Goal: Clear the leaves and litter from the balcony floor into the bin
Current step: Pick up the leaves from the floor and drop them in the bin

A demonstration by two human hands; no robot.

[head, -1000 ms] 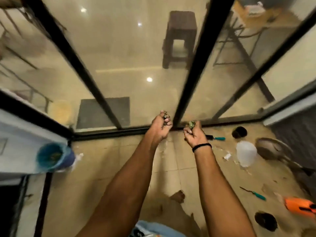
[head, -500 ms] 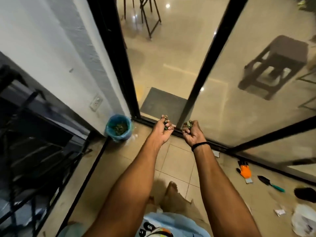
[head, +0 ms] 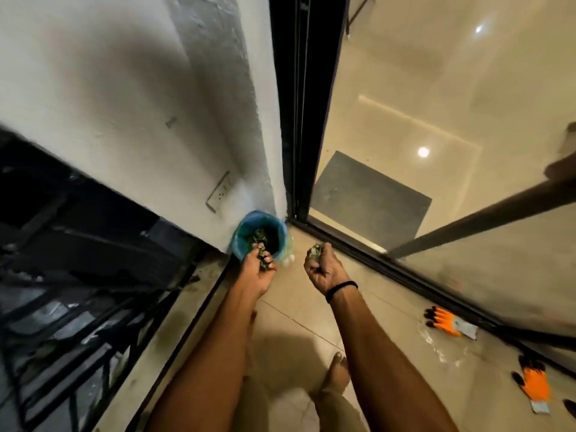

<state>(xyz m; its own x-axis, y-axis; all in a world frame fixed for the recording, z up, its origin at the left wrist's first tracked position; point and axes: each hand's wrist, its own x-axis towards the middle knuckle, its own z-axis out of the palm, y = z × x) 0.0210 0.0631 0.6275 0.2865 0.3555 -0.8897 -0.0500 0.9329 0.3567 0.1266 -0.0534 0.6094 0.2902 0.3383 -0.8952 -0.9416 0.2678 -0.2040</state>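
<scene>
Scene: A balcony corner is seen from above, with the bin (head: pixel 239 240) set on the floor (head: pixel 299 307) against the wall (head: pixel 156 120), beside the door frame.
Left hand (head: pixel 258 272): Fingers are curled round leaves (head: pixel 264 260), held over the bin's near rim.
Right hand (head: pixel 324 271): A second clump (head: pixel 314 251) is gripped in a closed fist, just right of the bin and above the tiles.
Change: A second ago both fists were raised before the glass (head: pixel 436 88), with the bin well off to the left. The bin has since been reached.
Meaning: Release is judged to be the step in hand, and neither handful has been dropped yet.
Bin contents: Greenery is already seen inside.
Remaining: Two gloves (head: pixel 444 321) (head: pixel 534 385) and clear wrapping (head: pixel 442 347) lie at right.
</scene>
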